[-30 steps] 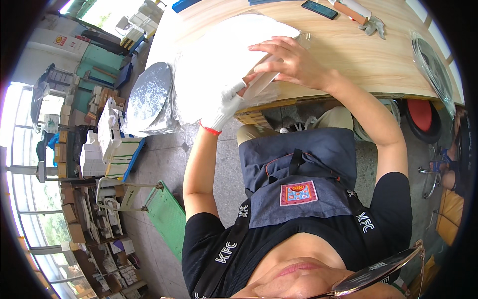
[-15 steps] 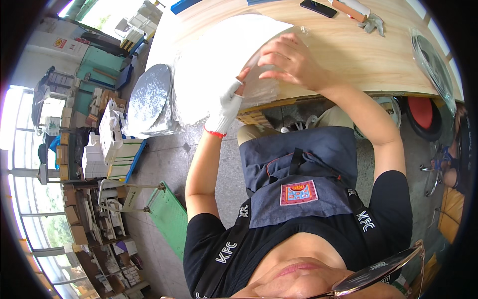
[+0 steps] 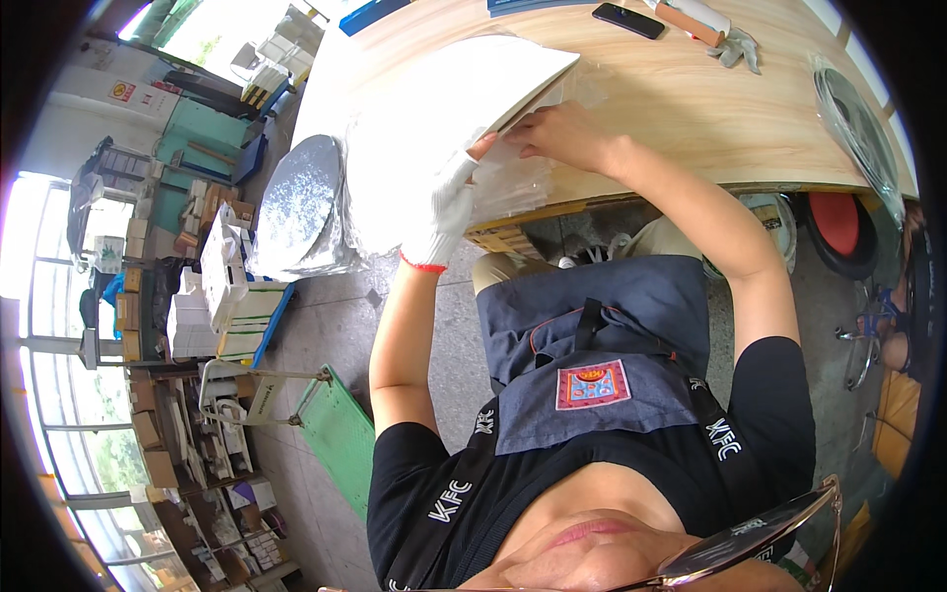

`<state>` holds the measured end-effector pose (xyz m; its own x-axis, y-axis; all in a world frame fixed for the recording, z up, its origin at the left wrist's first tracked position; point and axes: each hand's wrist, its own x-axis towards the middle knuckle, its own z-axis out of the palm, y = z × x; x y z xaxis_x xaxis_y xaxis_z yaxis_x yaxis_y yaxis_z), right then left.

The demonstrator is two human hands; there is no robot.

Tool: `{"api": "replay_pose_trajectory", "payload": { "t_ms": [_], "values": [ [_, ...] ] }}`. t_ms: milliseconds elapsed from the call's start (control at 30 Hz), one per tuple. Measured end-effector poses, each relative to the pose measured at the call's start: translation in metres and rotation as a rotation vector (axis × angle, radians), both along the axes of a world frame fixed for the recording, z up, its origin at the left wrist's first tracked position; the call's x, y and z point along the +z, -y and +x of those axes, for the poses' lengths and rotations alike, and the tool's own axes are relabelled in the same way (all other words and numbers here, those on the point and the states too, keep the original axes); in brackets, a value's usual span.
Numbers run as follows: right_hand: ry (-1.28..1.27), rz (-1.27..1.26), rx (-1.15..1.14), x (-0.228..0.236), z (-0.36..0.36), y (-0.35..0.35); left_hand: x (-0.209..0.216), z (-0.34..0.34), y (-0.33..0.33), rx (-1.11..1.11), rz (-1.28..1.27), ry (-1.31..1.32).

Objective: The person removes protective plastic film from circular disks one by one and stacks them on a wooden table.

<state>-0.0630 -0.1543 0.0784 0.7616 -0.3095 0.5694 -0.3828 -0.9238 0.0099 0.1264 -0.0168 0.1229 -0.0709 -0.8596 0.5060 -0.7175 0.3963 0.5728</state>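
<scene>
A large white sheet (image 3: 483, 74) with a curved outline lies at the table's near left, one edge raised. Its left part is washed out by glare. My left hand (image 3: 449, 202), in a white glove with bare fingertips, grips the near edge between thumb and fingers. My bare right hand (image 3: 562, 136) has its fingers bent in at the raised right edge, closed on it; some fingertips are hidden there. Crumpled clear plastic film (image 3: 518, 187) spreads beneath the sheet and both hands. Left of the sheet, a grey round disc (image 3: 299, 202) in clear plastic juts past the table edge.
On the wooden table (image 3: 710, 118) lie a black phone (image 3: 629, 20), a grey glove (image 3: 735, 49) and, at right, plastic-wrapped grey rings (image 3: 858, 128). A green platform cart (image 3: 335, 434) stands on the floor at left, near stacked cartons (image 3: 232, 306). A red-topped stool (image 3: 834, 222) is at right.
My right hand has come down from above the sheet, its spread fingers now bent in at the edge. The sheet's right edge stands raised, showing a darker side. My left hand keeps its grip.
</scene>
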Motion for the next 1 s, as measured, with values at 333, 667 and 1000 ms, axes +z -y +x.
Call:
{"api": "replay_pose_trajectory", "payload": {
  "t_ms": [333, 667, 1000],
  "values": [
    [-0.131, -0.301, 0.163, 0.025, -0.004, 0.021, 0.028, -0.003, -0.002, 0.098, -0.242, 0.211],
    [0.113, -0.340, 0.274, 0.037, -0.019, -0.023, 0.017, 0.004, 0.002, 0.089, -0.114, 0.272],
    [0.097, 0.079, 0.191, 0.033, -0.024, -0.027, 0.006, 0.015, 0.000, -0.041, 0.098, 0.179]
  ]
}}
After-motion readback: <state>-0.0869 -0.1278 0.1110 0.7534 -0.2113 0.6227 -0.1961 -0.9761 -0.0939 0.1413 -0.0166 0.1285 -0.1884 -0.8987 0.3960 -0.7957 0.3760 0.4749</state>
